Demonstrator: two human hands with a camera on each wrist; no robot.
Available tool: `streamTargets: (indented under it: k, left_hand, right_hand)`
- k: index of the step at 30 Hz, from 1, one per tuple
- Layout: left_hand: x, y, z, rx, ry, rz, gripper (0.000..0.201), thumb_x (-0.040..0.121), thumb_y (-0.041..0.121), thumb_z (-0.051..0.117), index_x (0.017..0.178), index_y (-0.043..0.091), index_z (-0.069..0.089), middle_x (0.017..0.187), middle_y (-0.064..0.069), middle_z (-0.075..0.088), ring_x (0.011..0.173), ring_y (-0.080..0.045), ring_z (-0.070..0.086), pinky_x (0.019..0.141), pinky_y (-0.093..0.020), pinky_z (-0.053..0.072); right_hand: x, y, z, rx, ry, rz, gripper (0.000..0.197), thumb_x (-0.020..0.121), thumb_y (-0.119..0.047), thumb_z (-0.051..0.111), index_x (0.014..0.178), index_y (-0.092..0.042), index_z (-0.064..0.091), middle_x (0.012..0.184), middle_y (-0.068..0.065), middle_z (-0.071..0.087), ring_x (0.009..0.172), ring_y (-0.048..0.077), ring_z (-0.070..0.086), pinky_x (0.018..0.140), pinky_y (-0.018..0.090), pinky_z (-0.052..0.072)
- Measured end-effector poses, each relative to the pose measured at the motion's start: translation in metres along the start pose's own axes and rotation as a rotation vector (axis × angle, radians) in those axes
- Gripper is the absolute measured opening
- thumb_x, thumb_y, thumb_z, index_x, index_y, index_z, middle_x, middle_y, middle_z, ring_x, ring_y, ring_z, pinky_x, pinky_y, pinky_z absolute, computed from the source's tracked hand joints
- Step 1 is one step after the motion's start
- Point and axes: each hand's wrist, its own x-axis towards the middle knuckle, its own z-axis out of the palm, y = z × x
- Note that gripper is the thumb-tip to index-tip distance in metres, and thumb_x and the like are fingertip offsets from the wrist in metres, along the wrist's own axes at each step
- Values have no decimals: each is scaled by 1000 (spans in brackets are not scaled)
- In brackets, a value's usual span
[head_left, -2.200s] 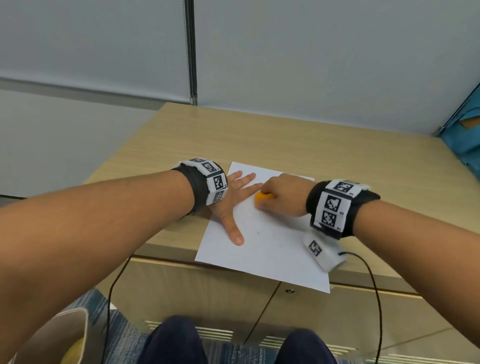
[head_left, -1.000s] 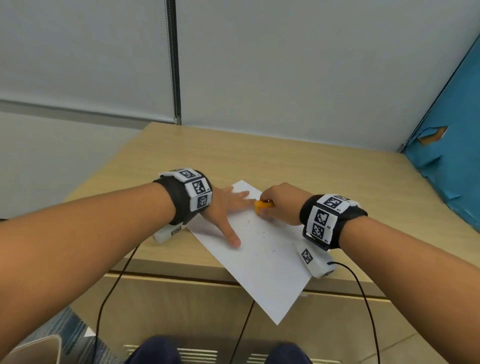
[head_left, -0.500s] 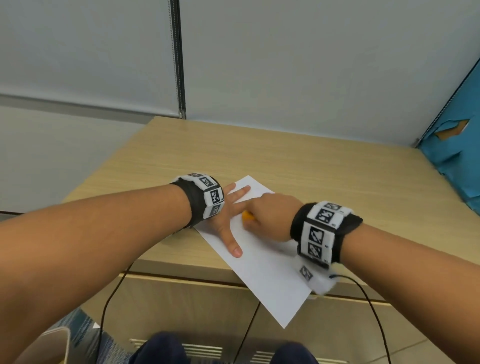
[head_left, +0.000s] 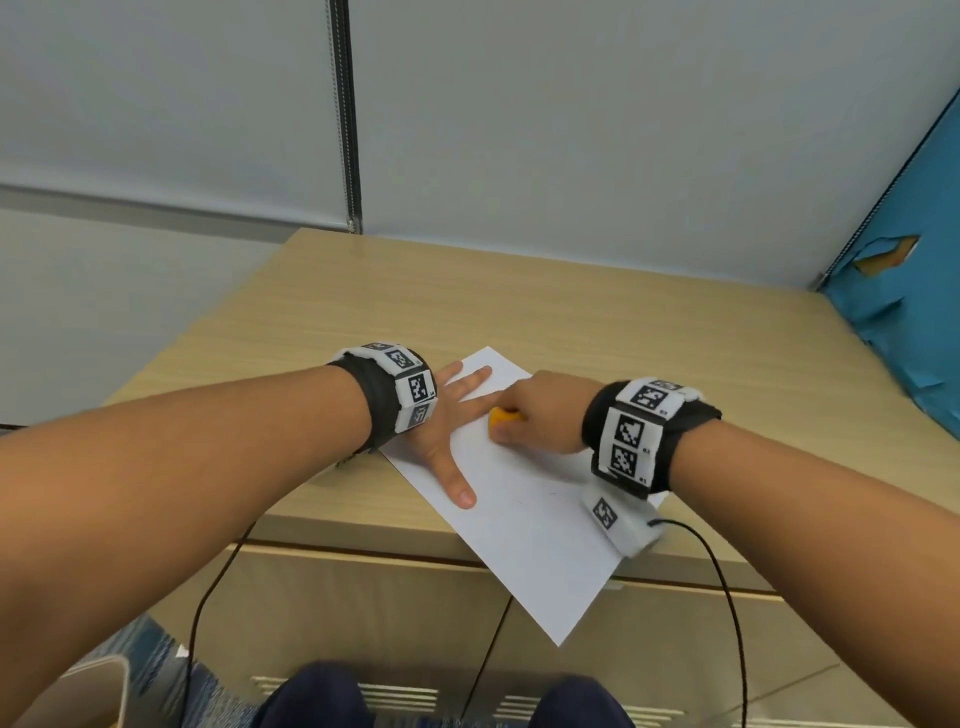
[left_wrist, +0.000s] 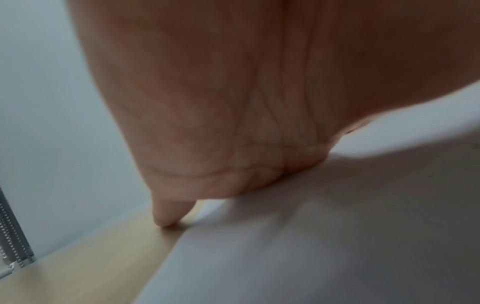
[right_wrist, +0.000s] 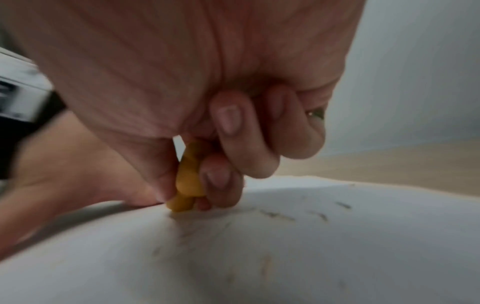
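While our left hand lies flat, fingers spread, on the white sheet, our right hand pinches an orange eraser against it. The sheet sits askew on the worktop, one corner overhanging.

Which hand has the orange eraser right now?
The right hand pinches the orange eraser against the white paper; the left hand holds nothing, lying flat with straight fingers on the paper.

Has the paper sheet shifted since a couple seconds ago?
Yes. The paper sheet has turned counterclockwise; one corner now hangs well past the table's front edge.
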Motion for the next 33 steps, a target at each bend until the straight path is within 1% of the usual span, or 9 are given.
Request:
streamTargets:
  k: [5, 8, 12, 15, 17, 21, 26, 29, 33]
  left_hand:
    - [-9, -11, -6, -63, -26, 48, 132, 66, 82, 65, 147, 40, -31, 157, 8, -38, 147, -25, -30, 115, -61, -6]
    - [-9, -25, -2, -68, -14, 64, 132, 71, 79, 64, 150, 32, -30, 158, 8, -36, 148, -21, -27, 117, -58, -5]
    - [-3, -25, 4, -34, 8, 77, 135, 61, 85, 62, 152, 35, -25, 159, 4, -35, 147, -26, -28, 115, -60, -6]
    - [1, -29, 8, -47, 13, 79, 134, 52, 93, 57, 152, 43, -18, 159, 7, -34, 147, -26, -30, 115, -62, -7]
    - [1, -29, 9, -67, 16, 76, 132, 54, 93, 58, 152, 44, -15, 159, 7, -35, 146, -26, -31, 116, -61, -6]
    - [-3, -25, 6, -64, 38, 82, 130, 65, 82, 65, 152, 39, -22, 159, 2, -35, 147, -27, -28, 116, -57, -8]
    - [0, -28, 8, -53, 44, 75, 135, 60, 86, 62, 150, 37, -26, 159, 2, -35, 148, -28, -26, 116, -59, -6]
    - [2, -29, 11, -58, 51, 66, 139, 56, 90, 59, 150, 36, -28, 159, 4, -35, 148, -27, -27, 116, -59, -7]
    - [3, -31, 12, -56, 42, 65, 142, 49, 94, 54, 148, 36, -30, 158, 4, -37, 147, -27, -29, 115, -60, -7]
  right_hand:
    - [5, -1, 0, -78, -5, 42, 30, 102, -40, 41, 95, -15, 56, 90, 4, 61, 84, 24, 58, 70, 34, 42]
    - [1, -4, -5, -90, -21, 51, 30, 100, -38, 45, 87, -14, 55, 84, 7, 66, 70, 22, 58, 61, 32, 41]
    - [5, -10, -16, 120, -8, -25, 22, 96, -35, 56, 86, -16, 60, 76, 6, 70, 56, 18, 58, 60, 30, 50]
    - [10, -11, -13, 397, -86, -60, 20, 96, -34, 62, 108, -20, 54, 63, -1, 60, 44, 15, 48, 50, 27, 44]
    - [12, -11, -8, 524, -152, -50, 17, 96, -30, 63, 105, -19, 55, 63, 2, 60, 44, 16, 47, 48, 26, 41]
    - [15, -9, -7, 423, -6, -39, 14, 97, -28, 59, 88, -20, 65, 75, -2, 68, 47, 12, 52, 49, 28, 46]
    - [9, -7, -6, 353, -71, -130, 18, 86, -22, 75, 102, -20, 69, 100, 9, 69, 64, 16, 66, 60, 30, 61]
    - [6, -8, -8, 240, -20, -106, 24, 85, -35, 79, 96, -16, 68, 82, 3, 71, 52, 13, 64, 57, 29, 56]
    - [12, -7, -9, 122, 46, -57, 37, 98, -44, 58, 89, -9, 66, 73, 8, 74, 52, 15, 65, 64, 32, 57]
